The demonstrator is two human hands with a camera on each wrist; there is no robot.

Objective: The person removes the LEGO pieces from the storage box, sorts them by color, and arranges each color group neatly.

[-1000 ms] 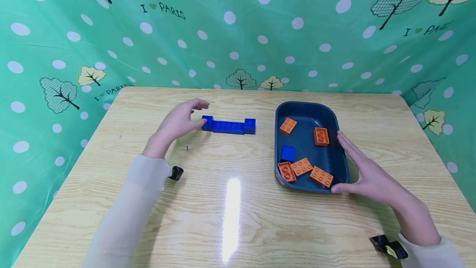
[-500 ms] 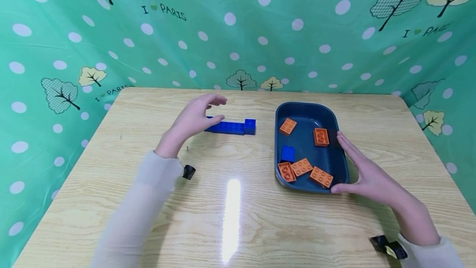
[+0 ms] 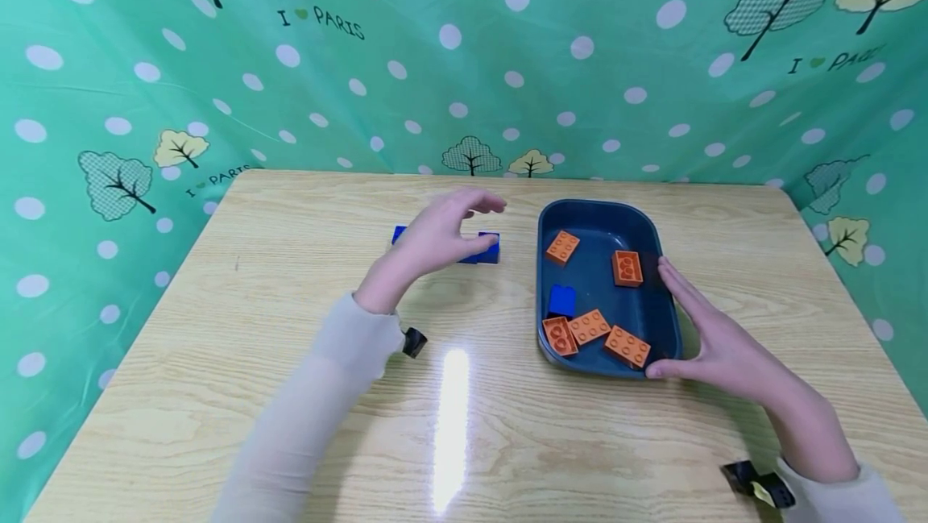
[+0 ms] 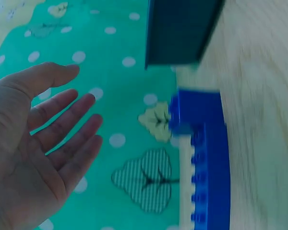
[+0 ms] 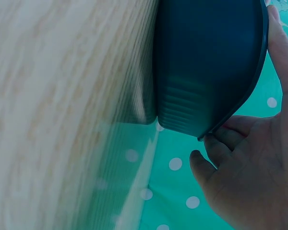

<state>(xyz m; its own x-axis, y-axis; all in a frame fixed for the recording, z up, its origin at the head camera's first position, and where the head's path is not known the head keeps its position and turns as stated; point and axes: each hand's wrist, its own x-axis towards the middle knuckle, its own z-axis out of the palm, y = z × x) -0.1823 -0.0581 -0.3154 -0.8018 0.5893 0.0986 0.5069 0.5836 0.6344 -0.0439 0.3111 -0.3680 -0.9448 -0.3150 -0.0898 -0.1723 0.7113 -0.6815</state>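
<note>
My left hand (image 3: pixel 441 234) hovers over a row of joined blue toy bricks (image 4: pixel 215 167) on the table, fingers apart and holding nothing. The hand hides the row's middle in the head view; a raised blue end brick (image 3: pixel 491 254) shows beyond the thumb. To the right stands a dark blue tray (image 3: pixel 602 222). My right hand (image 3: pixel 718 346) rests along the tray's right side, thumb at the near corner and straight fingers against the rim. Inside lie several orange bricks (image 3: pixel 627 346) and a blue brick (image 3: pixel 561 300), some orange ones upside down.
The light wood table (image 3: pixel 507 442) carries a bright strip of reflected light. A green dotted cloth (image 3: pixel 406 72) with printed trees hangs behind and at both sides. Black straps (image 3: pixel 414 342) show at my sleeves.
My left hand has moved right along the blue brick row, from its left end toward its right end. The right hand and the tray have stayed in place.
</note>
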